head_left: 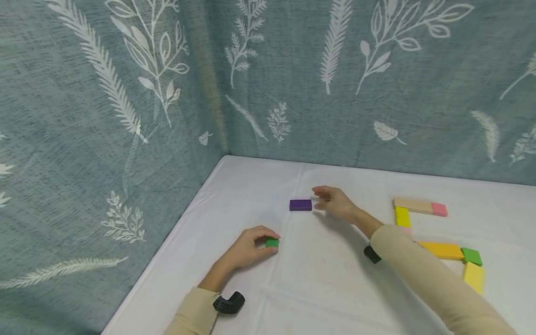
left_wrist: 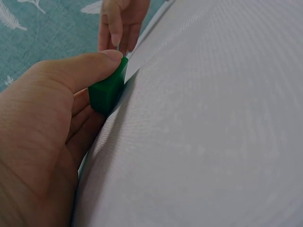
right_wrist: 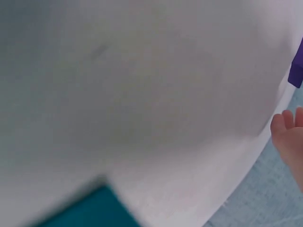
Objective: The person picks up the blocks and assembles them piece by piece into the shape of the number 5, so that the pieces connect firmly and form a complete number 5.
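Observation:
My left hand (head_left: 251,246) pinches a small green block (head_left: 272,243) between thumb and fingers, low over the white cloth. In the left wrist view the thumb presses along the top of the green block (left_wrist: 108,90), its other fingers partly hidden behind. Farther back, a purple block (head_left: 300,205) lies flat on the cloth. Just to its right is my right hand (head_left: 336,203), thumb and fingers apart with nothing between them. The purple block (right_wrist: 297,71) is cut off at the right edge of the right wrist view.
On the right stands a bent row of blocks: a tan block (head_left: 412,205), a pink block (head_left: 439,209), a yellow block (head_left: 402,216), an orange block (head_left: 444,250), another green block (head_left: 472,256) and a pale yellow block (head_left: 473,278). My right sleeve (head_left: 431,274) overlaps part of it. Patterned curtains (head_left: 335,116) border the table.

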Available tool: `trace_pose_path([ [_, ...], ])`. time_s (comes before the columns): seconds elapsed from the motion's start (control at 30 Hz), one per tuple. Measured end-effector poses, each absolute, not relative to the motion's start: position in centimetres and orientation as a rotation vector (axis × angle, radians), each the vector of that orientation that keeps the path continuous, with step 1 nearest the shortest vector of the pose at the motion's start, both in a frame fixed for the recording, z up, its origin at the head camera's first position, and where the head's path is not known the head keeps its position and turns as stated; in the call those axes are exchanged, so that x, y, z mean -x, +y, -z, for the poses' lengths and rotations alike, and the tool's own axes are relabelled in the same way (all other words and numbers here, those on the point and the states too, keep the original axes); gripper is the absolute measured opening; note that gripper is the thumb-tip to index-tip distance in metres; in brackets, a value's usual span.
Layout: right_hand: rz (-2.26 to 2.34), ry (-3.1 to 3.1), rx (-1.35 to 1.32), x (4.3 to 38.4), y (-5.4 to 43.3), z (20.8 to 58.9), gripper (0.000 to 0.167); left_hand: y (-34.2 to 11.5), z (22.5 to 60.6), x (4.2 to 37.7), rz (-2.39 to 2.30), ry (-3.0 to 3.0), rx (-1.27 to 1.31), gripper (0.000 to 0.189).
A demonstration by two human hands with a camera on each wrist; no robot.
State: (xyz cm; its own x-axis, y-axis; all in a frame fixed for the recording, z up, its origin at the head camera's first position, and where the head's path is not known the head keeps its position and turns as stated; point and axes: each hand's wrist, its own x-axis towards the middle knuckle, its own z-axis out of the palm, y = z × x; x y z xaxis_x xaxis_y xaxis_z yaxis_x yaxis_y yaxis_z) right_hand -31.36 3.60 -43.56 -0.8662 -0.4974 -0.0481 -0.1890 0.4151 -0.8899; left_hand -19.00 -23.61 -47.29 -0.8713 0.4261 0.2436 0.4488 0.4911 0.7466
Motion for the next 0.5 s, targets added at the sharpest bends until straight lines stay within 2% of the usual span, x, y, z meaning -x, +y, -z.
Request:
trace_pose_path([
  [0.5,1.13,2.608,0.963,31.1,0.6,43.8,0.048,-23.7,47.2,18.9,1.38,-2.679,0.811,0.025],
])
